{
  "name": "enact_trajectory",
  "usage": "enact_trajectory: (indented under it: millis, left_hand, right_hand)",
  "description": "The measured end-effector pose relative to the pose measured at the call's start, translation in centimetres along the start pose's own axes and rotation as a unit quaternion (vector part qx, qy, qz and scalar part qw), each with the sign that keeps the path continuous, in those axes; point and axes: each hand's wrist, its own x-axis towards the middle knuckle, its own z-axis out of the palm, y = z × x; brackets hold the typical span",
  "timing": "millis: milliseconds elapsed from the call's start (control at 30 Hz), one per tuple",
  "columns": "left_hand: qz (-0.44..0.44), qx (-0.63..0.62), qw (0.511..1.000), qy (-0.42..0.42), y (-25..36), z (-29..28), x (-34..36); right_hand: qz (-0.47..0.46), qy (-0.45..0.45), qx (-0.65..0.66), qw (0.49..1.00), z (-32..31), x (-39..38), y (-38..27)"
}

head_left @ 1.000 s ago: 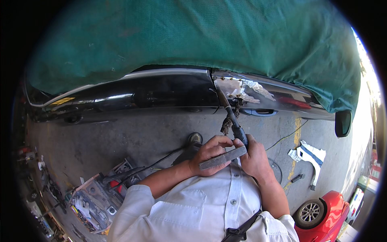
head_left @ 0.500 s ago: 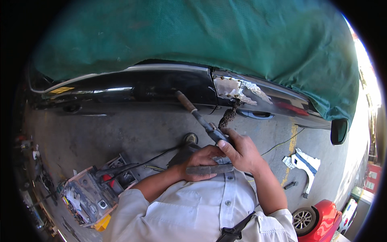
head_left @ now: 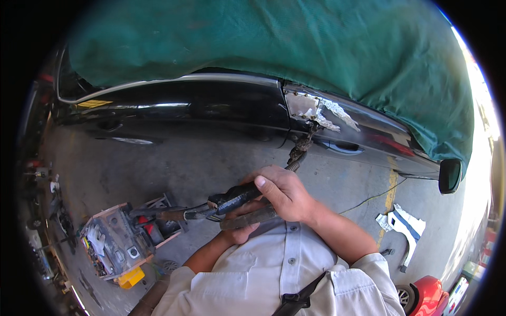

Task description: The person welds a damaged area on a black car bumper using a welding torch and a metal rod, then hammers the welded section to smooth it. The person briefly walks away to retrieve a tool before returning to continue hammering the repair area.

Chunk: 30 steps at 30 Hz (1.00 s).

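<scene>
My right hand [head_left: 282, 192] is closed over the black, shiny grip of a torch-like tool [head_left: 237, 199]. The tool's neck points left and ends in a rusty brown tip. Under it, my left hand [head_left: 238, 231], partly hidden, grips a dark grey bar [head_left: 247, 217] close to the grip. A ribbed, crusted dark piece [head_left: 301, 149] stretches from near my right hand toward the black car door [head_left: 211, 108]. A pale metal patch [head_left: 302, 105], dotted along its edge, sits on the car's side with whitish smears beside it.
A green cover [head_left: 274, 42] drapes over the car, whose side mirror [head_left: 449, 175] sticks out at right. A tool cart [head_left: 121, 247] stands at lower left. A white car panel [head_left: 406, 229] lies on the floor at right, near a thin cable [head_left: 369, 199].
The tool has swung from pointing up toward the car to pointing left, and my right hand has moved with it. My left hand has dropped lower and left.
</scene>
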Motion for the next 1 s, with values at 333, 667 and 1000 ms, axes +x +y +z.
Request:
enact_trajectory:
  millis: [333,667,1000]
  left_hand:
    - [0.093,-0.028,0.995,0.032,0.2,1.5,0.4]
    - [-0.017,-0.296,0.952,0.081,0.4,6.5,1.4]
    - [0.129,-0.044,0.969,0.204,0.2,2.5,-0.2]
  right_hand:
    - [0.011,-0.085,-0.116,0.99,-2.6,-8.4,0.5]
    - [0.101,-0.101,-0.118,0.983,-1.2,-8.8,0.9]
    - [0.02,-0.04,0.043,0.998,-2.0,-10.5,2.7]
